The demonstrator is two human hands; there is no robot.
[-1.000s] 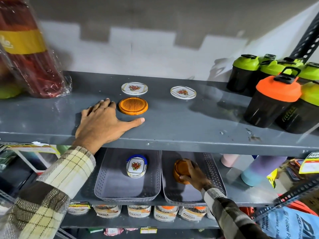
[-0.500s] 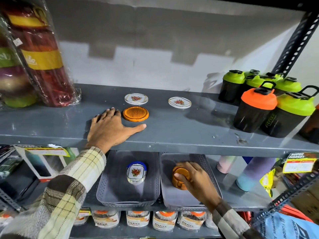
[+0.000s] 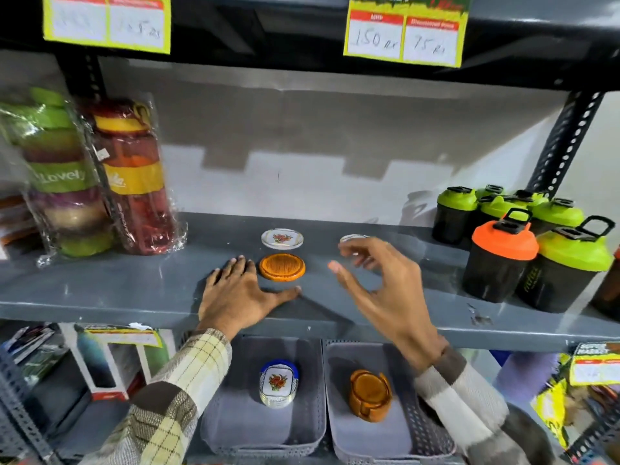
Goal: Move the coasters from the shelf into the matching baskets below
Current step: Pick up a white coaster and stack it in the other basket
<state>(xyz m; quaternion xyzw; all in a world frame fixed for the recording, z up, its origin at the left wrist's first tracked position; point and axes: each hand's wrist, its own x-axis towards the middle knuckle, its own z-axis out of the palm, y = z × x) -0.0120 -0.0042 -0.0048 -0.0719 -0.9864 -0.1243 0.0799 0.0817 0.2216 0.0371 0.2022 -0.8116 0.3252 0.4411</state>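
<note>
An orange round coaster (image 3: 282, 267) lies on the grey shelf (image 3: 134, 290), with a white floral coaster (image 3: 282, 238) just behind it. A second white floral coaster (image 3: 352, 239) is mostly hidden behind my right hand (image 3: 379, 286), which hovers above the shelf with fingers spread and empty. My left hand (image 3: 240, 293) rests flat on the shelf, fingertips beside the orange coaster. Below, the left grey basket (image 3: 231, 427) holds a stack of white floral coasters (image 3: 278, 382). The right grey basket (image 3: 419, 431) holds an orange coaster stack (image 3: 370, 396).
Wrapped bottles (image 3: 134, 176) stand at the shelf's left. Green and orange-lidded shakers (image 3: 503, 253) crowd the right. Price tags (image 3: 404, 28) hang from the shelf above. A perforated metal upright (image 3: 563, 146) rises at the right. Boxes and bottles flank the baskets.
My right hand has let go of the orange stack in the right basket and risen to the shelf near the right floral coaster. The left hand has stayed put. The view tilted upward.
</note>
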